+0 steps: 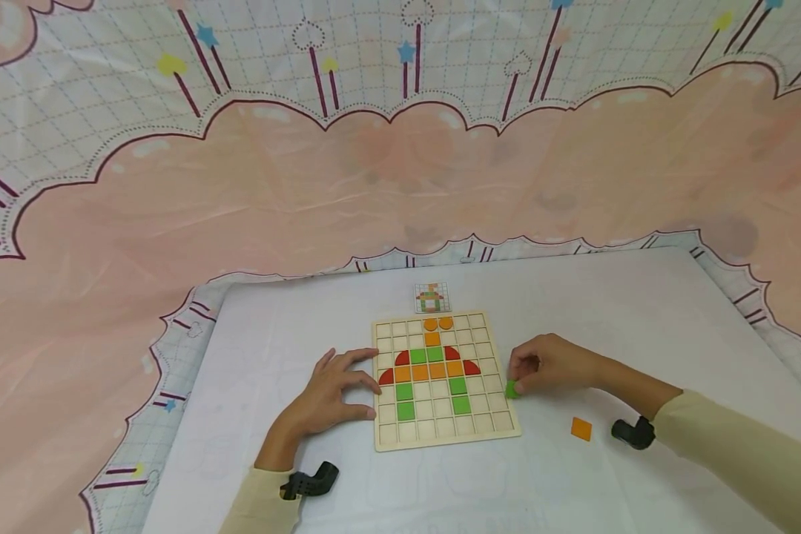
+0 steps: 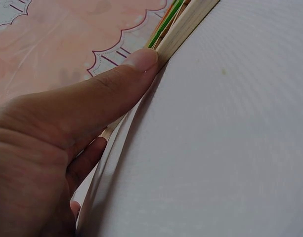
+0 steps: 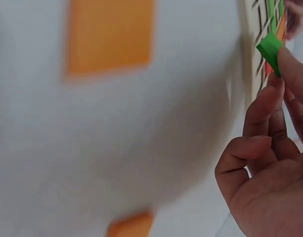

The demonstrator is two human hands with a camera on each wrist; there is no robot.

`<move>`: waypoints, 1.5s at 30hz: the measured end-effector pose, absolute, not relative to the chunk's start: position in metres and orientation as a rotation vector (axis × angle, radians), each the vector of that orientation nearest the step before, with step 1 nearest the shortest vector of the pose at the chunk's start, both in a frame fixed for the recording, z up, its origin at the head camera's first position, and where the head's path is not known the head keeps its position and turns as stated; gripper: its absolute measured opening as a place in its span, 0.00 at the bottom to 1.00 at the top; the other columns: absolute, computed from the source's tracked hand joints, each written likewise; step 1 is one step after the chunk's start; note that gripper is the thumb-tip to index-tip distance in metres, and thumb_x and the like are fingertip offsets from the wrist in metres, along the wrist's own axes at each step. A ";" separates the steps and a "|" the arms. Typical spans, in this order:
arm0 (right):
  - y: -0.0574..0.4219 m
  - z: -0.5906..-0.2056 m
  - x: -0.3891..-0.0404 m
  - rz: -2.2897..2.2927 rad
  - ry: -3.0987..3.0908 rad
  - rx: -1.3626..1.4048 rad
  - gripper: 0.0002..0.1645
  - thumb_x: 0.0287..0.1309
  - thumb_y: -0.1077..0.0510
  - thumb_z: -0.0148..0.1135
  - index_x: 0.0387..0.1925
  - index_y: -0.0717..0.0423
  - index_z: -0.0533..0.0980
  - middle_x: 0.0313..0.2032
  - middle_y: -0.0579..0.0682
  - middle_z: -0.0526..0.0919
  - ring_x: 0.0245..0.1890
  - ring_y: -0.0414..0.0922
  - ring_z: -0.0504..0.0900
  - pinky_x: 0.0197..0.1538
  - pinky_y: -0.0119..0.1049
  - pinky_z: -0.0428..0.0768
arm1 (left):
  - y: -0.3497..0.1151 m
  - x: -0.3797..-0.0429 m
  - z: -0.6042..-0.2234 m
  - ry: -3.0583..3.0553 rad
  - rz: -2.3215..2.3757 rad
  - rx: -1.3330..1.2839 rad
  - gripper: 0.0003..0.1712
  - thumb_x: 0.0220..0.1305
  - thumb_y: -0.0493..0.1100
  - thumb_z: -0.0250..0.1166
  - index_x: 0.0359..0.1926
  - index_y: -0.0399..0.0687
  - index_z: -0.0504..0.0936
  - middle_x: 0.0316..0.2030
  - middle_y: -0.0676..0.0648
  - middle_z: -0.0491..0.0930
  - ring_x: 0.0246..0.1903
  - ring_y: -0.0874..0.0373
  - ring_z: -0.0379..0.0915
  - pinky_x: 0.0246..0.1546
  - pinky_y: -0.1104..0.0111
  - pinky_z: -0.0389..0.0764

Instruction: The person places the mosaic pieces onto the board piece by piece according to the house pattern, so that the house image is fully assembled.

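Observation:
A light wooden grid board (image 1: 427,430) lies on the table with coloured tiles set in its squares. My left hand (image 1: 330,393) rests along its left edge, fingers spread and fairly straight, the thumb (image 2: 139,61) against the rim. Beside the board's right edge, my right hand (image 1: 554,363) pinches a green tile (image 3: 271,49) between thumb and fingertips. On the grid are two orange discs (image 1: 437,324), an orange square (image 1: 432,339) below them, red quarter-rounds (image 1: 470,367), a row of orange squares (image 1: 419,372) and several green squares (image 1: 404,391).
A loose orange tile (image 1: 581,429) lies right of the board, near the right wrist's black camera (image 1: 633,432); another orange piece (image 3: 130,224) appears in the right wrist view. A small pattern card (image 1: 432,297) lies behind the board. White cloth (image 1: 294,319) covers the table.

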State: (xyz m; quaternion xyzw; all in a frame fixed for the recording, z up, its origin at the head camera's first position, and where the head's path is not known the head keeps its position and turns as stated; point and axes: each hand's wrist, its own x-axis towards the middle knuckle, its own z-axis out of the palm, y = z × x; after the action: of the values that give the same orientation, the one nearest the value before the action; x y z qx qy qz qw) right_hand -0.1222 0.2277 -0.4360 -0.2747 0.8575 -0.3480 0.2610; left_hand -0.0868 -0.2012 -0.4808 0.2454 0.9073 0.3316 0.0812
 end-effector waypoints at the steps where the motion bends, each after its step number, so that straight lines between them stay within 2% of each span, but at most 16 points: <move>1: 0.222 -0.437 -0.121 -0.942 2.313 -0.759 0.06 0.57 0.54 0.75 0.33 0.46 0.83 0.27 0.39 0.78 0.33 0.39 0.75 0.36 0.28 0.76 | -0.201 -0.087 -0.481 2.712 0.990 0.733 0.16 0.46 0.54 0.82 0.37 0.74 0.86 0.73 0.52 0.68 0.75 0.46 0.60 0.79 0.41 0.35; 15: 0.165 -0.437 -0.107 -0.944 2.221 -0.827 0.05 0.58 0.57 0.74 0.33 0.48 0.83 0.27 0.37 0.78 0.31 0.36 0.75 0.36 0.27 0.76 | -0.202 -0.088 -0.482 2.707 0.989 0.747 0.16 0.47 0.55 0.82 0.38 0.72 0.87 0.74 0.52 0.67 0.75 0.46 0.59 0.78 0.40 0.35; 21: 0.151 -0.440 -0.101 -0.927 2.213 -0.832 0.05 0.57 0.56 0.75 0.32 0.44 0.84 0.25 0.36 0.80 0.29 0.34 0.76 0.35 0.26 0.77 | -0.202 -0.088 -0.482 2.709 0.987 0.741 0.16 0.47 0.55 0.82 0.38 0.73 0.87 0.73 0.52 0.68 0.75 0.46 0.59 0.79 0.41 0.35; 31: 0.141 -0.442 -0.094 -0.955 2.254 -0.875 0.06 0.53 0.59 0.78 0.26 0.45 0.87 0.22 0.35 0.83 0.25 0.31 0.76 0.29 0.25 0.77 | -0.202 -0.087 -0.480 2.706 0.985 0.738 0.16 0.46 0.56 0.82 0.38 0.73 0.87 0.74 0.52 0.68 0.75 0.47 0.59 0.79 0.41 0.34; 45: 0.140 -0.442 -0.089 -0.925 2.323 -0.807 0.11 0.50 0.60 0.79 0.20 0.43 0.85 0.18 0.35 0.81 0.23 0.31 0.74 0.26 0.25 0.74 | -0.202 -0.087 -0.481 2.702 0.994 0.740 0.16 0.46 0.55 0.82 0.38 0.72 0.87 0.74 0.53 0.67 0.75 0.47 0.59 0.79 0.40 0.35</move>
State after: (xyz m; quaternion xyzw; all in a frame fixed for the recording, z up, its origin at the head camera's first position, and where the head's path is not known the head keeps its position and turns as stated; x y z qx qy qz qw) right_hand -0.0887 0.1402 -0.4422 -0.2971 0.8551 -0.3404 0.2541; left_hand -0.0875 -0.2019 -0.4814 0.2479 0.9058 0.3332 0.0844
